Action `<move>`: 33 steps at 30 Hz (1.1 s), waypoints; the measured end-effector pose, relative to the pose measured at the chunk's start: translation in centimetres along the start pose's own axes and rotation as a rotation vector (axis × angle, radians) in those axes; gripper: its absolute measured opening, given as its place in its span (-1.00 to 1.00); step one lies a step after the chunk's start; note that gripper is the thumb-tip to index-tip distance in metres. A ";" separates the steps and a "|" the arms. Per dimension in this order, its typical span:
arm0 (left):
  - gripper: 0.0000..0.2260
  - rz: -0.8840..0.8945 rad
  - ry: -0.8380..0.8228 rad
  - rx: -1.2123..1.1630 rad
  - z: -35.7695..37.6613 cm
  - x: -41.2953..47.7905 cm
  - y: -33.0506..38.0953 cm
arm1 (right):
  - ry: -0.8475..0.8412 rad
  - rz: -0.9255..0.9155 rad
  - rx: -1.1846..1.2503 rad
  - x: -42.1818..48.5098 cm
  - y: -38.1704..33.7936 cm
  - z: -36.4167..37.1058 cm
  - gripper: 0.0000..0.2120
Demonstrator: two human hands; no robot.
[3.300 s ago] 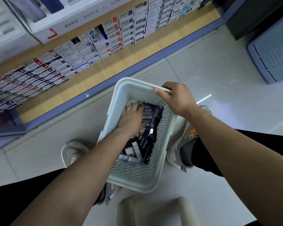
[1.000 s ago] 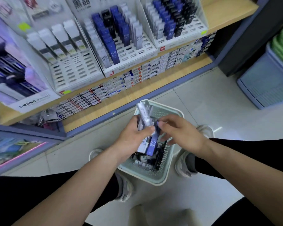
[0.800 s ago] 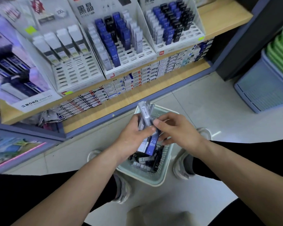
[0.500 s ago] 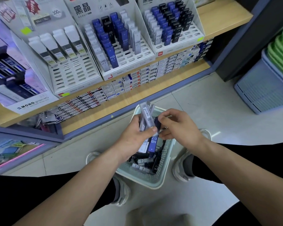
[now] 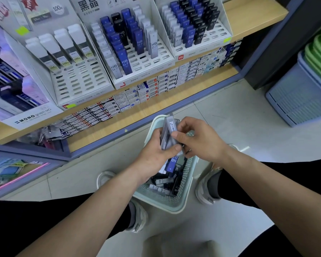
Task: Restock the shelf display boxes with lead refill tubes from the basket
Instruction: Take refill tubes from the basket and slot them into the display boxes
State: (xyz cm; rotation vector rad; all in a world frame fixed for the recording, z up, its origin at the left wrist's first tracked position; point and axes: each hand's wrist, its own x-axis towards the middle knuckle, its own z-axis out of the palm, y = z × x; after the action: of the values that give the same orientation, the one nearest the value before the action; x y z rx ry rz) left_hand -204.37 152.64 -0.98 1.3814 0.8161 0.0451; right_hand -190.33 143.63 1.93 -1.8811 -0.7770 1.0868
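I'm holding a fistful of lead refill tubes [image 5: 167, 131] in my left hand [image 5: 155, 156], directly above the basket [image 5: 182, 205], with my fingers wrapped round their lower halves and the tops sticking up. My right hand [image 5: 199, 143] is pinching the front tube of the bunch between thumb and forefinger, over the basket's far end. More loose tubes [image 5: 163, 184] are lying in the basket's bottom.

I'm judging these as light, stiff plastic cases with smooth, slick faces, likelier to slide against each other than to bend. Squeezing hard is risking a cracked case or a popped cap. I'm reckoning the best hold is across the narrow edges near mid-length, leaving the lower end free for a slot.

The display boxes [image 5: 148, 61] are standing beyond the basket, up on the shelf [image 5: 252, 23], with many slots showing unfilled.
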 end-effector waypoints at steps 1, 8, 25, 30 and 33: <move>-0.59 0.000 0.002 0.007 0.0 0.0 0.0 | 0.008 0.008 0.024 0.0 0.1 0.0 -0.84; -0.66 0.019 0.029 -0.032 -0.2 -0.1 0.7 | 0.089 0.047 0.237 -0.3 0.1 0.0 -0.82; -0.67 -0.007 0.087 -0.065 -0.3 0.0 1.4 | 0.173 0.105 0.412 -0.5 0.3 0.4 -0.87; -0.72 0.019 0.072 -0.040 -0.4 0.0 1.9 | 0.170 0.164 0.495 0.3 0.0 -0.2 -0.91; -0.74 0.014 0.045 -0.014 -0.4 -0.2 1.7 | 0.186 0.124 0.416 1.4 -0.2 -0.8 -0.97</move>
State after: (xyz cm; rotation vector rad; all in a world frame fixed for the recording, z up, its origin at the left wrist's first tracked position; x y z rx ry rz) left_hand -204.01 153.30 0.66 1.3773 0.8425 0.0922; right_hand -188.99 144.55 1.81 -1.6571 -0.3017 1.0382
